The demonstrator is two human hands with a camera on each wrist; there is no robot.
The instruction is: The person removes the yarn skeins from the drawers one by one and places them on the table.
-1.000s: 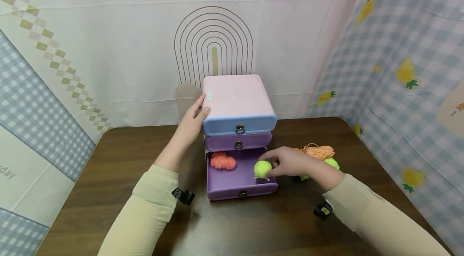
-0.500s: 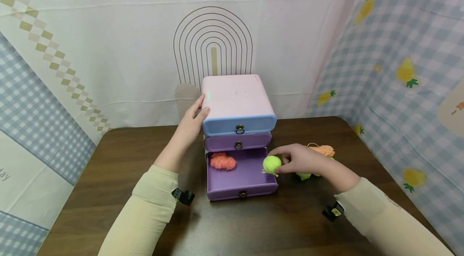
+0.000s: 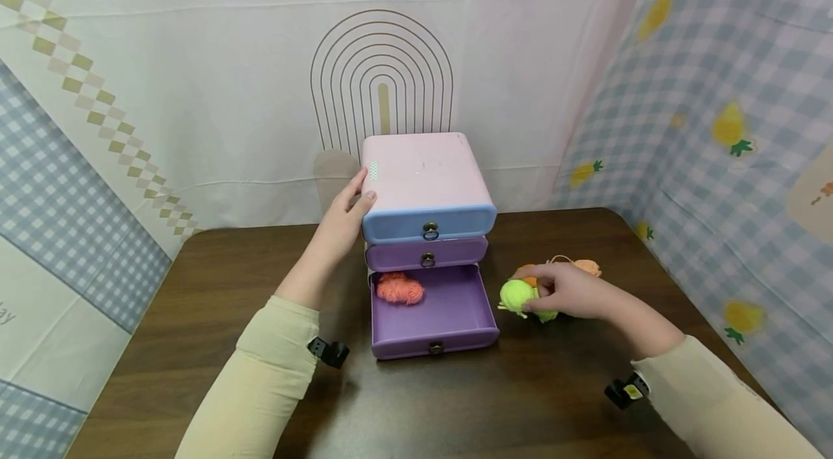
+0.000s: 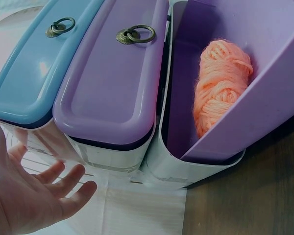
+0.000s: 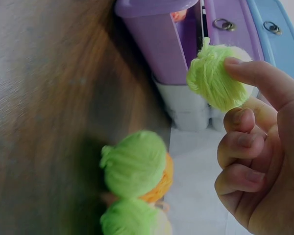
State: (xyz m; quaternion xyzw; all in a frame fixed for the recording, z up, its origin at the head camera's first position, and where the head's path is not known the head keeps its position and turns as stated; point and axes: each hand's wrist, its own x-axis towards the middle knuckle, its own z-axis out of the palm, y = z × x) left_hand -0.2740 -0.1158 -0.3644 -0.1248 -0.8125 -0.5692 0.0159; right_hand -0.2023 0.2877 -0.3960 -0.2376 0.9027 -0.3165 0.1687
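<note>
My right hand (image 3: 575,289) pinches a neon-green ball of yarn (image 5: 218,76) between thumb and forefinger, the other fingers curled beneath. In the head view it is right of the open purple drawer (image 3: 449,340), overlapping other yarn balls. A coral yarn skein (image 4: 223,85) lies in that drawer's back left. My left hand (image 3: 341,220) rests with loosely extended fingers against the left side of the small drawer cabinet (image 3: 426,170), which has a pink top. Its blue top drawer (image 3: 397,225) and purple middle drawer (image 4: 108,73) are closed; each has a ring pull.
On the table right of the cabinet lie two more green yarn balls (image 5: 134,164), an orange one (image 5: 161,183) behind them and a peach skein (image 3: 588,267). The brown wooden table (image 3: 260,343) extends left and in front. Patterned cloth (image 3: 228,83) hangs behind and at the sides.
My right hand has moved right, carrying the green yarn ball from over the open drawer to beside it, near the other yarn. My left hand has stayed on the cabinet.
</note>
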